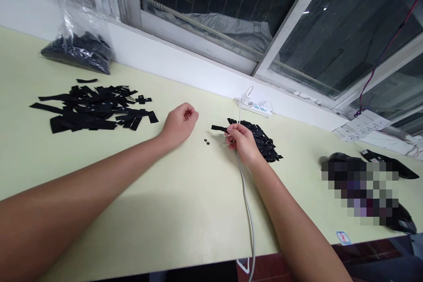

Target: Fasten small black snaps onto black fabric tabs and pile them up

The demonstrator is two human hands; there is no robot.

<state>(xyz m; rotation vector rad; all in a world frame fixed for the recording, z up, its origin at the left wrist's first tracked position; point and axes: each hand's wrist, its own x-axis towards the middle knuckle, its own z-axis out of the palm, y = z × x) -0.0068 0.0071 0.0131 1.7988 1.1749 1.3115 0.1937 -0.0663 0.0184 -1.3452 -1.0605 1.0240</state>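
Observation:
My right hand (243, 143) pinches one end of a short black fabric strip (218, 128), whose free end points left. Just behind that hand lies a pile of black strips (262, 141). My left hand (181, 123) is curled closed above the table; whether anything is inside its fingers is hidden. Two small dark round pieces (206, 142) rest on the table between my hands. Left of my left hand spreads a larger loose heap of black strips (89, 110).
A clear plastic bag (77, 48) of black pieces stands at the back left. A white power strip (256, 106) sits by the wall, and its cable (246, 198) runs under my right wrist to the front edge. Dark items (343, 163), partly blurred out, lie at right.

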